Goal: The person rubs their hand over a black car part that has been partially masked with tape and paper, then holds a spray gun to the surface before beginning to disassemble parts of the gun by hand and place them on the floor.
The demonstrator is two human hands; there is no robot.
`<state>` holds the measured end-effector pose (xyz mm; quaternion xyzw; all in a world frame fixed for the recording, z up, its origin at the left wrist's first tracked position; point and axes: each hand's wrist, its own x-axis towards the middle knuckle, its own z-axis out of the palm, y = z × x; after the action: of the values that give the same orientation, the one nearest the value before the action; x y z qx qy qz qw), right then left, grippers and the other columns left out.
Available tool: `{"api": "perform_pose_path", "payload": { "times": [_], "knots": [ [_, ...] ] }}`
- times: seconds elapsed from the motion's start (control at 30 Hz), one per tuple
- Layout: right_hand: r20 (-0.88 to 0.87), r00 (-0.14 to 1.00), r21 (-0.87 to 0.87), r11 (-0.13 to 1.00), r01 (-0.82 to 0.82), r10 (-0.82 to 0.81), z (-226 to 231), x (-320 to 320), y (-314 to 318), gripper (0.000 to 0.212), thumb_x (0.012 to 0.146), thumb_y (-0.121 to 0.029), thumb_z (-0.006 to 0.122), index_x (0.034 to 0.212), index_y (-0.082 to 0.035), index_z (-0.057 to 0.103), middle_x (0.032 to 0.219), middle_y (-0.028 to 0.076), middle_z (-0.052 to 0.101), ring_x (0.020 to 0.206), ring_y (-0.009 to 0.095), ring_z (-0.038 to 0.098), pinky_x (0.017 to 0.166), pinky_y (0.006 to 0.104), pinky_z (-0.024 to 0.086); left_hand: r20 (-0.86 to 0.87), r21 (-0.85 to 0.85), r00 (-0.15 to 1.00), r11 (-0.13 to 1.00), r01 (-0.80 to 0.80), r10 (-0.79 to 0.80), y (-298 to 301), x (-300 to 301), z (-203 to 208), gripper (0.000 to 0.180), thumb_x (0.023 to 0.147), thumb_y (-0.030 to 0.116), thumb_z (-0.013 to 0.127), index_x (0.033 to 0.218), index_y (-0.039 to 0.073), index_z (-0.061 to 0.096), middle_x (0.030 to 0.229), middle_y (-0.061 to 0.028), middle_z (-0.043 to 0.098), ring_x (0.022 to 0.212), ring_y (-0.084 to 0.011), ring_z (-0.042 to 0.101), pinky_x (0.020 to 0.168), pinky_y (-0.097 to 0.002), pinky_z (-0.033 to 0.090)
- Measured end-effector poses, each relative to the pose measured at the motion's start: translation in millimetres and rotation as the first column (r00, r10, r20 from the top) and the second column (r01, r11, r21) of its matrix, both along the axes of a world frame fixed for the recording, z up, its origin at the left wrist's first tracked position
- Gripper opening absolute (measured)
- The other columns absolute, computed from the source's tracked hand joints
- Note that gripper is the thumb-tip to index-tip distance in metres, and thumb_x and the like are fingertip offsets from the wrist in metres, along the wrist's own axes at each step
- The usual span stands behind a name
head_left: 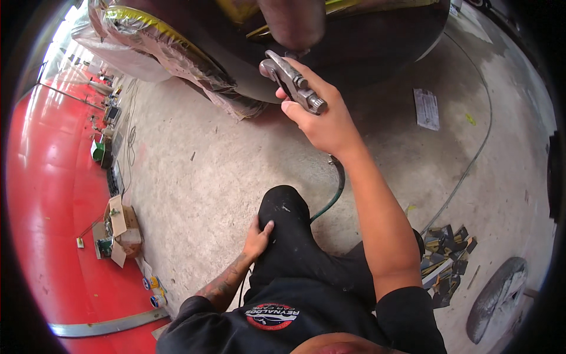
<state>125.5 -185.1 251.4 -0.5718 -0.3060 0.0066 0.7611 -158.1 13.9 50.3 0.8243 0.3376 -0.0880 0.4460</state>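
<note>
My right hand (329,121) is wrapped round the handle of a metal spray gun (293,84), held out at the end of a raised forearm. A greyish-brown cup (295,25) sits at the gun's far end. A dark green hose (335,200) hangs below my wrist and passes behind my knee. Just beyond the gun is a dark vehicle body panel (368,62), bordered by yellow masking tape (154,26) and clear plastic film (132,59). My left hand (256,240) rests on the side of my bent knee (284,203), thumb apart from the fingers, holding nothing.
A red wall (53,194) runs along the left, with an open cardboard box (127,233) and small cans (156,301) beside it. On the right lie a paper sheet (426,109), a thin hose (471,159), a pile of dark blocks (445,259) and a black oval piece (498,298).
</note>
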Motion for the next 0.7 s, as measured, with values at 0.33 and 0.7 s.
{"api": "perform_pose_path", "payload": {
  "times": [0.33, 0.7],
  "knots": [
    [-0.061, 0.997, -0.036, 0.999, 0.039, -0.041, 12.1, -8.1, -19.6, 0.058, 0.085, -0.002, 0.062, 0.142, -0.011, 0.053, 0.099, 0.007, 0.070, 0.085, 0.011, 0.063, 0.079, 0.0271, 0.052, 0.763, 0.628, 0.185, 0.643, -0.438, -0.619, 54.6, 320.0, 333.8, 0.062, 0.107, 0.026, 0.040, 0.151, -0.014, 0.023, 0.159, -0.0340, 0.021, 0.147, -0.0447, 0.024, 0.121, -0.0424, 0.015],
    [-0.075, 0.996, -0.037, 0.998, 0.049, -0.052, 14.6, -13.4, -33.2, 0.058, 0.085, -0.001, 0.060, 0.142, -0.007, 0.052, 0.098, 0.006, 0.069, 0.086, 0.011, 0.063, 0.081, 0.0269, 0.052, 0.895, 0.420, 0.116, 0.726, -0.545, -0.430, 9.2, 371.2, 188.3, 0.067, 0.106, 0.027, 0.037, 0.151, -0.018, 0.014, 0.162, -0.0341, 0.008, 0.153, -0.0451, 0.006, 0.124, -0.0485, 0.004]
  ]
}}
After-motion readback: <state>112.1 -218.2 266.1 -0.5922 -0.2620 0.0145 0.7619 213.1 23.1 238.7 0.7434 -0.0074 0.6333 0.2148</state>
